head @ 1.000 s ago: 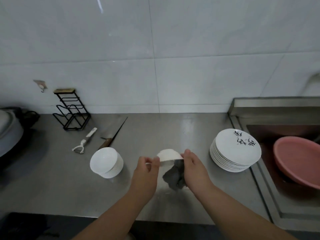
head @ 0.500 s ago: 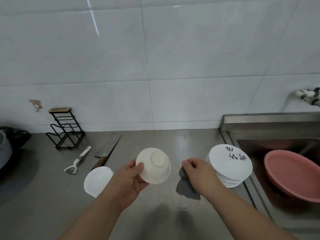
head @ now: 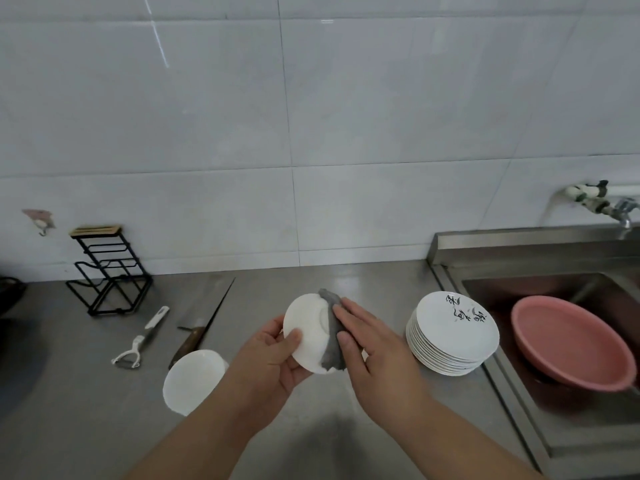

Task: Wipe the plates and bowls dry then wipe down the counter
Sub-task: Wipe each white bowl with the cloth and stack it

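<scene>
Just above the counter's (head: 346, 282) front middle, the left hand (head: 273, 358) grips a white bowl (head: 308, 332), thumb curled over its rim; the right hand (head: 374, 348) presses a grey cloth (head: 332, 327) against it with straight fingers, plates (head: 453, 327) stacked at the right edge

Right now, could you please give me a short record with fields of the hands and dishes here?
left hand: grips a white bowl, its underside toward the camera
right hand: flat fingers press a grey cloth against the bowl
bowl stack: on the counter, left of the hands
plate stack: right of the hands, beside the sink
sink: holds a pink basin
also on counter: knife, peeler, black rack
</scene>
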Tool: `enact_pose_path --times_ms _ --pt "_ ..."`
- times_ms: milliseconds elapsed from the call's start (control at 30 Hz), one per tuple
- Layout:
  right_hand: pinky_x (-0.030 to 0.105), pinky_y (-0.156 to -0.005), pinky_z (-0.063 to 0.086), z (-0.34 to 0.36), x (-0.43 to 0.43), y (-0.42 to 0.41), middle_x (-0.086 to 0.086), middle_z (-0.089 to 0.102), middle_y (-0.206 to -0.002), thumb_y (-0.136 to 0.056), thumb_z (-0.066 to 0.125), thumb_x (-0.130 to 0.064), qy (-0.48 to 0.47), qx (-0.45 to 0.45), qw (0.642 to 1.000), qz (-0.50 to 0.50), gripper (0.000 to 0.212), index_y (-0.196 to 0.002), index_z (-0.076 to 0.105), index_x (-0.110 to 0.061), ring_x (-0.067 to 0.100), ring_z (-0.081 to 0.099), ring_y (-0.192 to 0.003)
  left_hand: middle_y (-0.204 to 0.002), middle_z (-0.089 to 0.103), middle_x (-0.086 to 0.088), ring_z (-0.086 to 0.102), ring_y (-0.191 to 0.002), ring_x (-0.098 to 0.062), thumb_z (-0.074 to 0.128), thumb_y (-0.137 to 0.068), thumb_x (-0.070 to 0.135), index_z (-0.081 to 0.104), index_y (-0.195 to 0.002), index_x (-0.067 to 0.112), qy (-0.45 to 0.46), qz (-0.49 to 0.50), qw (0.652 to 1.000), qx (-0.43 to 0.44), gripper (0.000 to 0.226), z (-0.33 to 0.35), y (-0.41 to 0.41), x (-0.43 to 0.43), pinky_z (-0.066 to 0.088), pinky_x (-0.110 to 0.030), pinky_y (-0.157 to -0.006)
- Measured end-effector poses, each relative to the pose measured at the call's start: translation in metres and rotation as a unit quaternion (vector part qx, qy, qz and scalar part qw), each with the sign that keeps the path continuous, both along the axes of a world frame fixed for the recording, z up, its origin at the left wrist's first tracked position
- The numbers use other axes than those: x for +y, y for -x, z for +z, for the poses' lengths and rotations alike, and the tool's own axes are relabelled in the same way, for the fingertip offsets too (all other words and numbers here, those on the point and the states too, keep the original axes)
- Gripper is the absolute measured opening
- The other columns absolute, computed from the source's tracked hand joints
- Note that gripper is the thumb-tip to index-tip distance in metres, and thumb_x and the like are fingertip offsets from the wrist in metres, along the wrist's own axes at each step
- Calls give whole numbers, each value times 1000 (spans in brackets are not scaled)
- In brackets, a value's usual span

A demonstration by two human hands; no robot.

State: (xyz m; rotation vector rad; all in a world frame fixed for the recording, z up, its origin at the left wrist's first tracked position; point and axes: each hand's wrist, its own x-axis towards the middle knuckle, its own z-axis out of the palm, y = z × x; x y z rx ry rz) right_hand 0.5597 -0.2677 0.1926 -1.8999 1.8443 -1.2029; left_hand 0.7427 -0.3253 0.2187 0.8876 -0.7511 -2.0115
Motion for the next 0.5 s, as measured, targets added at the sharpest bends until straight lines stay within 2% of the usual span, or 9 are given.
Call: enact_pose_path --times_ms 67,167,333,433,500 --pt "21 -115 38 6 -3 -10 -20 51 -152 -106 42 -44 3 -8 1000 -25 47 -151 51 -34 -1 48 -138 -130 69 -19 69 -116 -38 58 -88 10 55 -138 7 9 -19 1000 4 50 3 -5 -2 63 -45 -84" --pt "17 -110 39 20 -11 -23 -26 53 -144 -109 38 -36 -12 -38 999 -24 42 -150 48 -37 -6 49 -132 -131 69 -18 68 -118 -37 56 -91 9 55 -139 7 26 -51 998 -3 47 10 -12 -4 61 -47 -90" --pt "26 -112 41 37 -29 -34 -21 59 -139 -109 29 -40 -44 -104 994 18 43 -142 56 -35 1 51 -133 -135 66 -19 66 -122 -37 55 -96 7 55 -140 6 51 -96 994 10 45 17 -26 -10 59 -44 -92" --pt "31 -109 45 44 -41 -51 -23 66 -127 -113 30 -38 -42 -220 973 -46 36 -127 63 -43 -4 56 -124 -134 66 -18 65 -124 -35 57 -98 8 55 -139 6 87 -100 991 2 42 19 -28 -14 58 -41 -94" --pt "33 -111 44 45 -46 -63 -22 66 -128 -113 31 -37 -36 -268 959 -84 35 -127 63 -41 -5 56 -124 -136 65 -18 64 -126 -34 60 -96 8 55 -140 6 102 -97 990 10 44 20 -29 -16 57 -40 -96"
